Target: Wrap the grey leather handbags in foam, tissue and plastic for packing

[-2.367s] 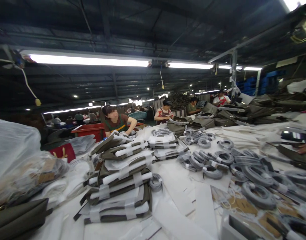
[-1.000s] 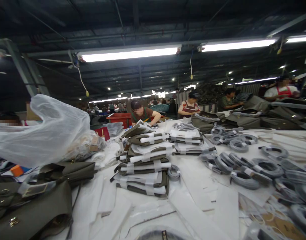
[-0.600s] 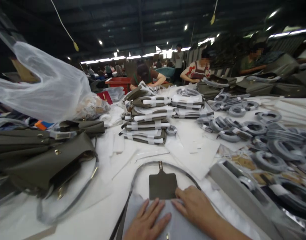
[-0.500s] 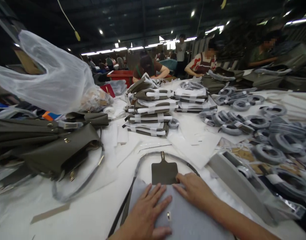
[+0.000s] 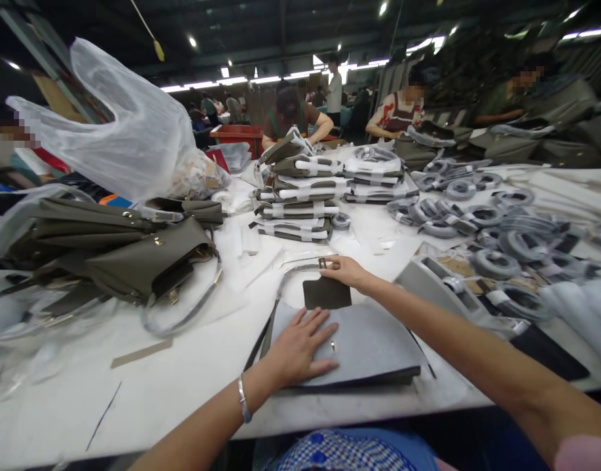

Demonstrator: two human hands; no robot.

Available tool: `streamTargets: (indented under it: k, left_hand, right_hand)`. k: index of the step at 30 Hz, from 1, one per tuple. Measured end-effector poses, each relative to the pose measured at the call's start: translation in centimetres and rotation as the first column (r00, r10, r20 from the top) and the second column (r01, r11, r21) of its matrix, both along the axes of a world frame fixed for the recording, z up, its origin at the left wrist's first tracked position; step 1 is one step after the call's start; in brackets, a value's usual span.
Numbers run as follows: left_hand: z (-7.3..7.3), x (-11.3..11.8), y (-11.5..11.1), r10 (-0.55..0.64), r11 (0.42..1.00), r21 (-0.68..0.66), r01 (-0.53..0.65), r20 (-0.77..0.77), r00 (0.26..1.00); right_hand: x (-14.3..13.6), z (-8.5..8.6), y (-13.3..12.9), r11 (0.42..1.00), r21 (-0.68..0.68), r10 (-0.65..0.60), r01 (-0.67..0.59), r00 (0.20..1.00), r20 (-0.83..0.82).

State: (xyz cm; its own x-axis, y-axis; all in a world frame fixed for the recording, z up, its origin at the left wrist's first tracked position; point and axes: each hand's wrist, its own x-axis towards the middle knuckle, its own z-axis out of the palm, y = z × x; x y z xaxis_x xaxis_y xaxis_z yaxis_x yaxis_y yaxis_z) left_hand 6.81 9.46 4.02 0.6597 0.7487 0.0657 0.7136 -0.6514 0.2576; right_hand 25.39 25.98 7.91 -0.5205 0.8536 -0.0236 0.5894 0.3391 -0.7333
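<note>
A handbag (image 5: pixel 414 373) lies flat before me, its front covered by a pale grey sheet (image 5: pixel 374 337) through which a small metal clasp (image 5: pixel 333 346) shows. My left hand (image 5: pixel 303 347) rests on that sheet with fingers stretched out. From the bag's far edge extends a dark olive flap (image 5: pixel 325 296) with a narrow strap end carrying metal hardware (image 5: pixel 323 263). My right hand (image 5: pixel 344 271) pinches this strap end, the fingertips partly covering it. Behind the flap curves the bag's wrapped handle (image 5: pixel 285 278).
Olive handbags (image 5: pixel 148 252) are heaped at left below a cloudy plastic bag (image 5: pixel 128 137). Wrapped bag pieces (image 5: pixel 300 210) are stacked at the back. Coiled wrapped straps (image 5: pixel 497 263) and a grey tray (image 5: pixel 423 278) lie at right. Co-workers (image 5: pixel 293 118) sit across the table.
My right hand has moved from the sheet's far edge up to the flap's strap end and closed on it. The left hand stays flat on the sheet. The view has shifted.
</note>
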Motion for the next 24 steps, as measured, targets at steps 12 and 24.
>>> streamTargets:
  k: [12,24]
  left_hand:
    - [0.7,-0.1,0.1,-0.053,0.999,0.013,0.052,0.131,0.99]
    - [1.4,0.0,-2.5,0.038,0.972,0.228,-0.057,0.087,0.995]
  right_hand:
    - [4.9,-2.5,-12.5,0.805,0.415,0.474,-0.423,0.88,-0.022]
    - [5.4,-4.5,-13.4,0.81,0.413,0.415,-0.416,0.905,0.097]
